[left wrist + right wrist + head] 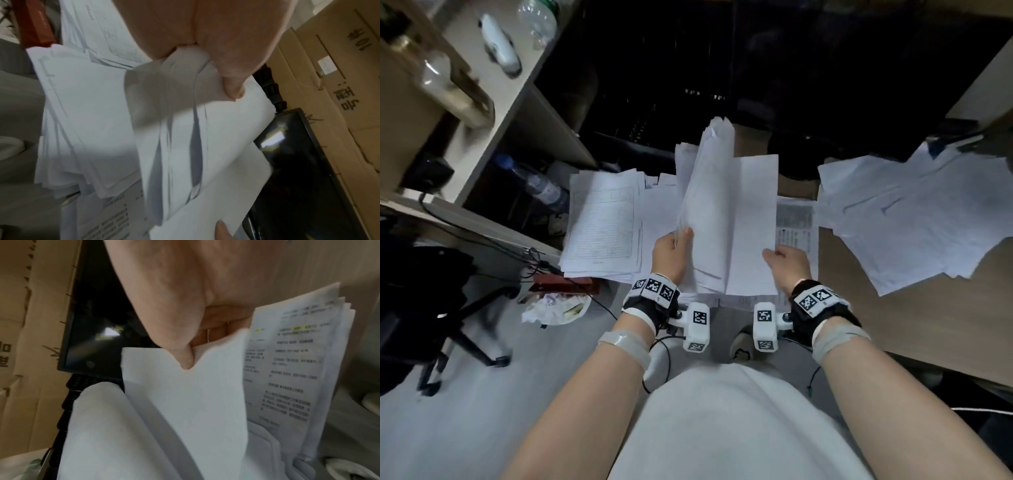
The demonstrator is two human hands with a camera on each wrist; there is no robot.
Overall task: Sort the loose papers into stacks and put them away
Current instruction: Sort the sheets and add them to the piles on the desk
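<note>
1. Forms stack (602, 222) lies left of the held bundle (705, 192); keep it square.
2. Your left hand (671, 250) pinches the bundle; hold firm.
3. Your right hand (787, 263) pinches one sheet (753, 222); peel it gently, then drop it right, onto the loose pile (907, 212).

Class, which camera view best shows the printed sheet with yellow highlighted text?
The right wrist view: the printed sheet with yellow highlighted text stands close, highlights visible. The head view shows printed paper beside the right hand, highlights indiscernible. The left wrist view does not clearly show it.
</note>
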